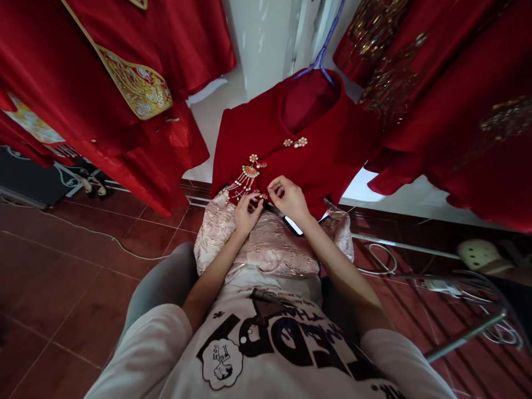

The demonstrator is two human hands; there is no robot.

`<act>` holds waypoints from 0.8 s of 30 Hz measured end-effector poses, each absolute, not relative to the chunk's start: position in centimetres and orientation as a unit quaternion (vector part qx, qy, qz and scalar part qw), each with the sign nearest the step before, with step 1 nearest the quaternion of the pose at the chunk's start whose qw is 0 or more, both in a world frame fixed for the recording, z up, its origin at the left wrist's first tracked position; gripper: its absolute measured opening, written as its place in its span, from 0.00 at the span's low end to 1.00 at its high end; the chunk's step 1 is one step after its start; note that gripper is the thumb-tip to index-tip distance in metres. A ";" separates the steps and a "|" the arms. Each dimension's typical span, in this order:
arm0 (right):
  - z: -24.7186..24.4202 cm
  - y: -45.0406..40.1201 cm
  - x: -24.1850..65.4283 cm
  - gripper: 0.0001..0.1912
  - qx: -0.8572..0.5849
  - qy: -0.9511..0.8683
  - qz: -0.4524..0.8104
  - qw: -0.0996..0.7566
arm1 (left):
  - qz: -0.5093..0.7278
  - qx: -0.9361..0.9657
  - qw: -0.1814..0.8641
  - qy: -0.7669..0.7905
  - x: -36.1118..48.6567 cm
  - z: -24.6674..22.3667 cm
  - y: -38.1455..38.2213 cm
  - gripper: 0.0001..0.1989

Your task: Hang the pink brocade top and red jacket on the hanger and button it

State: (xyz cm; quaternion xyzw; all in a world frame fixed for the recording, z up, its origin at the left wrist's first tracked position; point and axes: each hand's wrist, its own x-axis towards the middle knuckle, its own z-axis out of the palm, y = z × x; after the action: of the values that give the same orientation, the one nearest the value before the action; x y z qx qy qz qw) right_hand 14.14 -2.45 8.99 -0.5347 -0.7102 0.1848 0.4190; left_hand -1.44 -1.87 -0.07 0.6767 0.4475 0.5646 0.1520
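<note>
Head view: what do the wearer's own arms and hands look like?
The left hand and right hand are ungloved, with no visible rings, watch or bracelet. Slender forearms emerge bare from loose, plain white fabric sleeves, part of a white, dark-lettered T-shirt.

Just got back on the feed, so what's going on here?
Two bare hands are at the lower front of a red garment that hangs from a purple hanger. The left hand has its fingertips at a small beaded ornament; the right hand is close beside it, thumb and forefinger drawn together. Whether either grips something fine is too small to tell. A fan-shaped tassel piece sits just above, and pink patterned cloth covers the lap.
</note>
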 end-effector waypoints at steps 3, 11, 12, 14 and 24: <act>8.3 -2.2 14.2 0.05 -0.545 -0.700 0.214 0.408 | 0.558 0.687 0.141 0.444 -1.4 -0.1 -1.9 0.11; 6.5 -1.8 13.3 0.08 -0.519 -0.702 0.263 0.410 | 0.578 0.668 0.127 0.452 -1.5 -0.5 -1.6 0.07; 6.5 -1.7 13.2 0.08 -0.519 -0.702 0.263 0.412 | 0.580 0.667 0.128 0.449 -1.5 -0.4 -1.6 0.07; 6.4 -1.8 13.2 0.09 -0.518 -0.701 0.263 0.414 | 0.584 0.669 0.132 0.440 -1.6 -0.3 -1.8 0.08; 6.9 -1.8 13.5 0.09 -0.526 -0.695 0.256 0.418 | 0.607 0.665 0.163 0.404 -1.5 -0.3 -1.9 0.11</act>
State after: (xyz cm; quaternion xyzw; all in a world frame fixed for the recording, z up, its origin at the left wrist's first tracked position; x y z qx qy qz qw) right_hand 13.51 -1.84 6.86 -0.5262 -0.6952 0.2557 0.4176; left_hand -1.54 -1.95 -0.25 0.6646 0.4043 0.6068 0.1633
